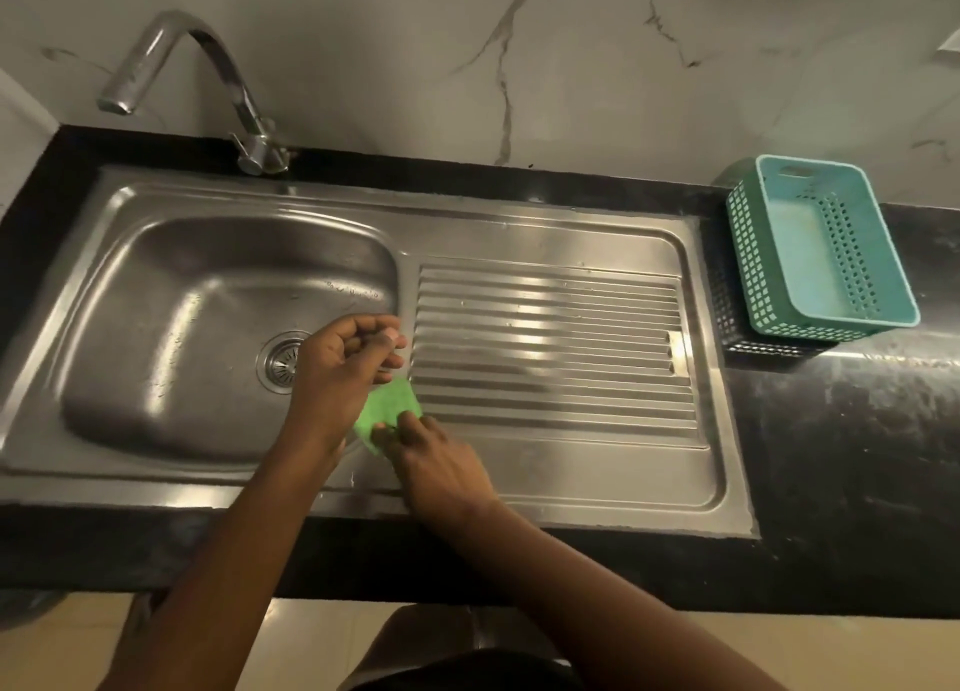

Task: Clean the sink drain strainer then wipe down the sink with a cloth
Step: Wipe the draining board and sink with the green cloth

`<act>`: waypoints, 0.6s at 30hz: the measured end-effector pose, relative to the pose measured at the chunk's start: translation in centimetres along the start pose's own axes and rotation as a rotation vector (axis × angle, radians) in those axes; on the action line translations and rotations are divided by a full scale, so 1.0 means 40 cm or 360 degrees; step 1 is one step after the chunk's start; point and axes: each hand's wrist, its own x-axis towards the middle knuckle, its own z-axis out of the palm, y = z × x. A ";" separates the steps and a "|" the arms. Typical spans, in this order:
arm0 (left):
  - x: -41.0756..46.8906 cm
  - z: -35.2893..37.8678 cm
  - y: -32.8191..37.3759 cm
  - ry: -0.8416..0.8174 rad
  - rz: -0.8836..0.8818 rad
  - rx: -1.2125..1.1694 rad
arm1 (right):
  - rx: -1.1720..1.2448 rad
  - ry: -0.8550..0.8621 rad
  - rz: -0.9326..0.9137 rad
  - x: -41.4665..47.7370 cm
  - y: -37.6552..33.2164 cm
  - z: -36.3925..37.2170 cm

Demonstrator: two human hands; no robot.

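Right hand [439, 464] pinches green cloth [392, 409] over sink [171, 316] edge; left hand [345, 365] curled near drain strainer [279, 363], can't tell if holding.

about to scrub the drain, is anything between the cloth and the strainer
Yes: the left hand sits between the green cloth, pinched by the right hand, and the drain strainer, covering its right edge. Nothing else visible blocks it.

Dim rm, glare streaks on sink [550, 316], edges fisheye-warped.
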 end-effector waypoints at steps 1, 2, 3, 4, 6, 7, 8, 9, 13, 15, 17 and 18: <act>0.001 0.004 0.001 0.0007 -0.0001 0.0011 | -0.0045 -0.0010 -0.0042 0.018 0.007 -0.007; 0.002 0.012 0.002 0.0010 -0.0005 0.0015 | -0.0096 -0.0004 -0.0065 0.032 0.019 -0.016; 0.003 0.022 0.003 0.0014 -0.0013 0.0006 | -0.0126 0.0022 -0.0054 0.044 0.035 -0.027; 0.005 0.035 0.005 0.0013 -0.0024 -0.0012 | -0.0142 0.0056 -0.0026 0.055 0.055 -0.041; 0.009 0.059 0.011 -0.0005 -0.0030 -0.0027 | -0.0134 0.0135 0.0088 0.067 0.103 -0.074; 0.011 0.070 0.015 -0.0017 -0.0023 -0.0027 | -0.0128 0.0157 0.0145 0.064 0.135 -0.090; 0.012 0.080 0.018 -0.0029 -0.0014 -0.0036 | -0.0141 0.0165 0.0188 0.051 0.173 -0.104; 0.012 0.087 0.021 -0.0042 -0.0007 -0.0044 | -0.0168 0.0167 0.0218 0.029 0.213 -0.117; 0.005 0.086 0.024 -0.0036 0.0017 -0.0031 | -0.0282 0.0191 0.0470 -0.127 0.401 -0.165; -0.004 0.074 0.017 -0.0017 0.0017 -0.0020 | -0.0386 0.0217 0.0580 -0.211 0.486 -0.187; -0.020 0.062 0.005 0.0015 0.0014 -0.0015 | -0.0371 0.0344 0.0654 -0.270 0.539 -0.193; -0.031 0.056 -0.002 0.0030 0.0017 -0.0026 | -0.0332 0.0422 0.0706 -0.284 0.543 -0.188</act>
